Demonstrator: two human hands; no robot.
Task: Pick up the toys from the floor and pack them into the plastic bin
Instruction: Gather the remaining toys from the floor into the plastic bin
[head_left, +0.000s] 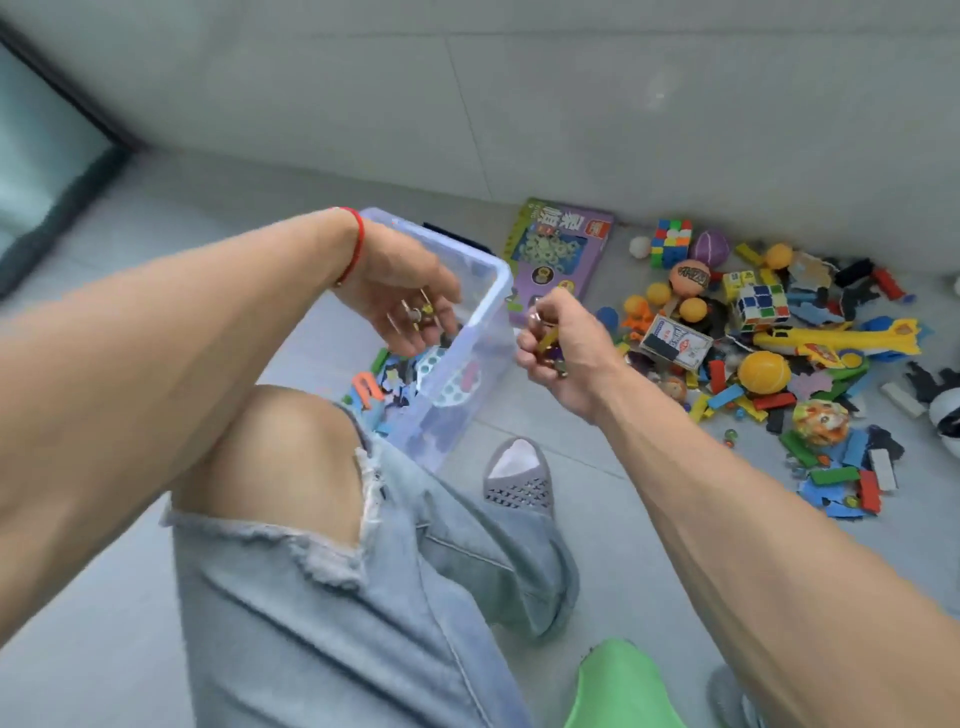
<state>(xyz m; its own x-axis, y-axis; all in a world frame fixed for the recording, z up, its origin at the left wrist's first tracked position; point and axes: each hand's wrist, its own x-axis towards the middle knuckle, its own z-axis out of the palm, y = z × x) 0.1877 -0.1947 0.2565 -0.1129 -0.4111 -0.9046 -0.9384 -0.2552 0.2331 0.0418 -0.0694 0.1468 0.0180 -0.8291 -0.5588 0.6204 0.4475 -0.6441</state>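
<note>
A clear plastic bin (488, 291) stands on the floor in front of my knee, with flat foam letters and shapes inside. My left hand (405, 291) hovers over the bin's opening, fingers loosely curled around a few small toy pieces. My right hand (556, 353) is just outside the bin's right wall and grips a handful of small pieces, one of them yellow. To the right, a pile of toys (779, 374) covers the floor: balls, two puzzle cubes, blocks, a card box (675, 345) and a yellow toy plane (841, 340).
A purple game box (561, 249) lies flat behind the bin by the wall. My bent knee in torn jeans and a grey slipper (517, 478) are below the bin. A black-and-white plush (940, 405) lies at the far right. A glass door is at left.
</note>
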